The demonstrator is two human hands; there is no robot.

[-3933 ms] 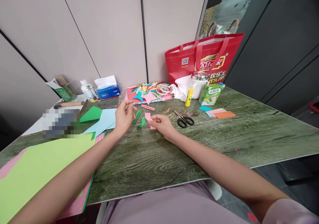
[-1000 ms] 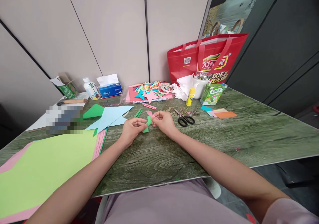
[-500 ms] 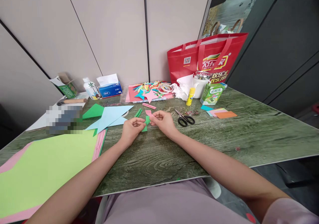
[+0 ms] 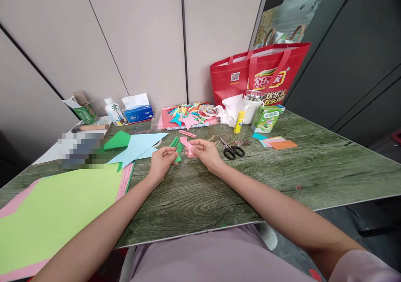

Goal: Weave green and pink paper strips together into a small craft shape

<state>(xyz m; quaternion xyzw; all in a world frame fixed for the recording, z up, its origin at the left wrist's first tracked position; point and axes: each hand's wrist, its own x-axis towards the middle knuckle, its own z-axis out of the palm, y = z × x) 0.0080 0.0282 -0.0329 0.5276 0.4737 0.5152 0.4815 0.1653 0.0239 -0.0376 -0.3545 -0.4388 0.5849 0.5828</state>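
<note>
My left hand [image 4: 161, 161] rests on the green wood-grain table [image 4: 219, 190] and pinches a small green paper strip [image 4: 178, 150]. My right hand [image 4: 205, 152] is just to its right and pinches a small pink paper piece [image 4: 186, 143]. The two pieces nearly touch between my hands. Another green strip [image 4: 173, 141] lies just behind them, and a pink strip [image 4: 187, 133] lies farther back.
Black scissors [image 4: 232, 149] lie right of my right hand. Large light-green and pink sheets [image 4: 59, 211] cover the near left; light-blue paper [image 4: 138, 146] lies behind. At the back stand a pile of coloured cut-outs [image 4: 188, 115], a glue stick [image 4: 239, 122], a green carton [image 4: 266, 118], a red bag [image 4: 260, 75] and a tissue box [image 4: 138, 110].
My left hand took up the green strip and brought it to the pink piece in my right hand. Over the last second both hands shifted slightly away and left, still pinching.
</note>
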